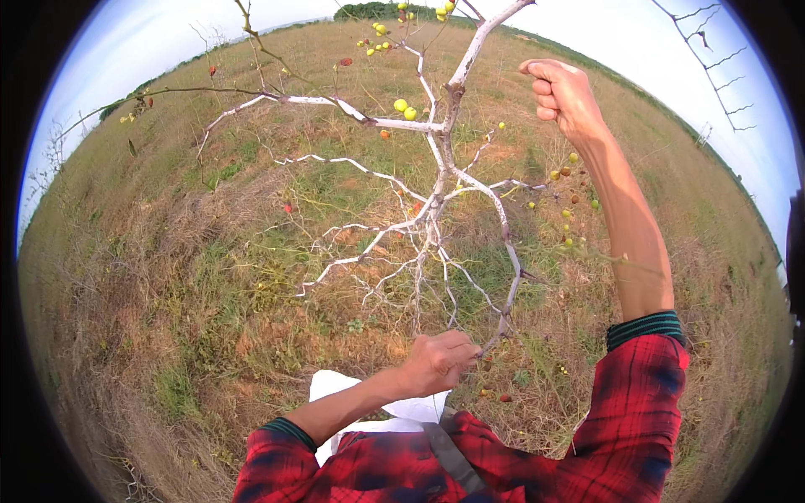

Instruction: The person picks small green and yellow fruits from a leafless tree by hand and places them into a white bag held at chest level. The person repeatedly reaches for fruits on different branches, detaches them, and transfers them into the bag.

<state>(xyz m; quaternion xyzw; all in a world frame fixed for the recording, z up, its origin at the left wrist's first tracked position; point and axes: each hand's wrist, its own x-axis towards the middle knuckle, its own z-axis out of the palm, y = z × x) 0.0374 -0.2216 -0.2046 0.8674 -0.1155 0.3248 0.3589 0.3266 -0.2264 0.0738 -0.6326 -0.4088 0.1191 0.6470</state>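
Before me stands a thorny shrub with a pale, bare trunk (444, 151) and crooked limbs. Low in front of my chest, my left hand (442, 359) grips the lower end of a thin curved branch (510, 264). My right hand (561, 94) is raised to the right of the upper trunk, apart from it. Its fingers are curled shut with thumb and index finger together, and nothing shows in them. Small yellow-green round fruits (400, 105) sit by the left limb (396, 124). More fruits (565, 171) in yellow, brown and green hang beneath my right hand.
A white bag or cloth (333, 385) hangs at my waist, partly behind my left forearm. A dark strap (456, 462) crosses my plaid shirt. Dry grass (157, 251) surrounds the shrub. At upper right a bare thorny twig (710, 69) stands against the sky.
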